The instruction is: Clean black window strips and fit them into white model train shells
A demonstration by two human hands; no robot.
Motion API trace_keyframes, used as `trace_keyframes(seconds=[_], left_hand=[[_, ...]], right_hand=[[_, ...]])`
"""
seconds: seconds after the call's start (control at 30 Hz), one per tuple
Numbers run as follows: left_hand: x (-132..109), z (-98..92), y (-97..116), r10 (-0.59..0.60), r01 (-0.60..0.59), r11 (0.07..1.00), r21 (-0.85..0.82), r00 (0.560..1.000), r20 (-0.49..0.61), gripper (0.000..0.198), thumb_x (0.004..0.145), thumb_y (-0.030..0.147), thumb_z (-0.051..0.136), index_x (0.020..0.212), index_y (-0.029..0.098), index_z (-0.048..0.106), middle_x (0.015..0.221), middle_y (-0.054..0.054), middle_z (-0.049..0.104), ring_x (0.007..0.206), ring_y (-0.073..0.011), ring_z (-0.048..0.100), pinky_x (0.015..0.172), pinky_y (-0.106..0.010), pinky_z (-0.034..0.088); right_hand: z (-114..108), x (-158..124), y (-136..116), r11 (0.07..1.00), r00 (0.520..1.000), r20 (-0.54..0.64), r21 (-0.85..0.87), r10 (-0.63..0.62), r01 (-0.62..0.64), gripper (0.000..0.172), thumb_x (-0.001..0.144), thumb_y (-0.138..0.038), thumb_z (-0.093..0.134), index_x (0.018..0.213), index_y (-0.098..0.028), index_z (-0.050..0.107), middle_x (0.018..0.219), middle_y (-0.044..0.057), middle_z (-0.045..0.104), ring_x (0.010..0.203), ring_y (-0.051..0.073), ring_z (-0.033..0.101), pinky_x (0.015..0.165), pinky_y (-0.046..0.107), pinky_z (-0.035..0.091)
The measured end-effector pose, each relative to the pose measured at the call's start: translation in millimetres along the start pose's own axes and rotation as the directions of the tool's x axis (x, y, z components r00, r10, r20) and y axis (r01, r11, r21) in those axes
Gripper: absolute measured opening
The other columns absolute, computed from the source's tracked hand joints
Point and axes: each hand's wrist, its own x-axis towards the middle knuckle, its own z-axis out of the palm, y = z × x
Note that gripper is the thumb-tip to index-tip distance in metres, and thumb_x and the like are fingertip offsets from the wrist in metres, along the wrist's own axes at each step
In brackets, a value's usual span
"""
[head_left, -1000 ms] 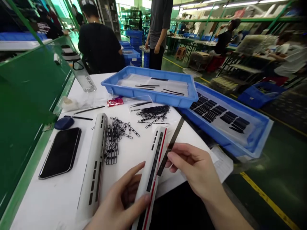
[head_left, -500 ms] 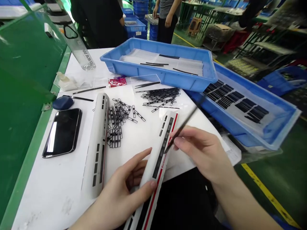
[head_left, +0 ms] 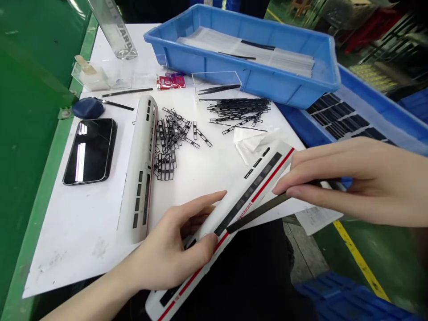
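My left hand (head_left: 182, 249) wraps round a white model train car (head_left: 267, 178) with a red stripe and dark windows, its thumb pressing near the stripe. The car lies diagonally, its far end by the table and its near end over my lap. In my right hand (head_left: 341, 183), thumb and fingers pinch slim dark tweezers (head_left: 257, 211). Their tip sits at the dark window strip (head_left: 247, 194), close to the red stripe and lettering. On the left of the table, a second white train car (head_left: 133, 196) lies apart from both hands.
Black window frames (head_left: 170, 142) are heaped mid-table, with thin black strips (head_left: 239, 109) farther back. A blue bin (head_left: 267, 82) of white sheets stands behind, another blue bin (head_left: 377, 102) to its right. A phone (head_left: 90, 151), a bottle (head_left: 117, 33) and a red packet (head_left: 170, 82) lie around.
The view has tilted down and shifted. The train car has turned more diagonal, its far end to the right. My right hand has swung right, laying the tweezers lower, with their tip farther down the car.
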Motion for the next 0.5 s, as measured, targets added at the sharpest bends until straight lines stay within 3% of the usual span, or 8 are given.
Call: trace_keyframes(seconds=[0.1, 0.27, 0.5], left_hand=[[1.0, 0.4, 2.5, -0.022, 0.021, 1.000, 0.008, 1.000, 0.016, 0.060, 0.092, 0.012, 0.059, 0.152, 0.014, 0.051, 0.128, -0.010, 0.074, 0.112, -0.0240, 0.072, 0.096, -0.027, 0.057], [0.8, 1.0, 4.3, -0.032, 0.031, 0.998, 0.046, 0.999, 0.019, 0.061, 0.089, 0.010, 0.059, 0.150, 0.015, 0.054, 0.119, -0.008, 0.076, 0.116, -0.0270, 0.071, 0.092, -0.027, 0.058], [1.2, -2.3, 6.2, -0.075, 0.071, 0.995, 0.075, 0.995, 0.059, 0.063, 0.086, 0.011, 0.061, 0.148, 0.016, 0.056, 0.118, -0.007, 0.075, 0.118, -0.0291, 0.070, 0.095, -0.032, 0.060]], right_hand=[[3.5, 7.3, 4.3, 1.000, 1.000, 0.020, -0.002, -0.008, 0.008, 0.032, 0.098, -0.029, 0.066, 0.126, -0.040, 0.076, 0.108, -0.001, 0.079, 0.088, 0.021, 0.076, 0.067, 0.028, 0.059], [1.0, 17.0, 8.3, 0.999, 1.000, -0.017, -0.048, -0.021, 0.021, 0.018, 0.096, -0.036, 0.068, 0.108, -0.037, 0.082, 0.088, -0.002, 0.079, 0.069, 0.016, 0.072, 0.052, 0.027, 0.051], [-0.2, 30.2, 2.3, 0.992, 0.996, 0.032, -0.086, -0.085, 0.088, 0.015, 0.097, -0.031, 0.066, 0.103, -0.033, 0.081, 0.084, -0.006, 0.075, 0.068, 0.010, 0.069, 0.052, 0.021, 0.050]])
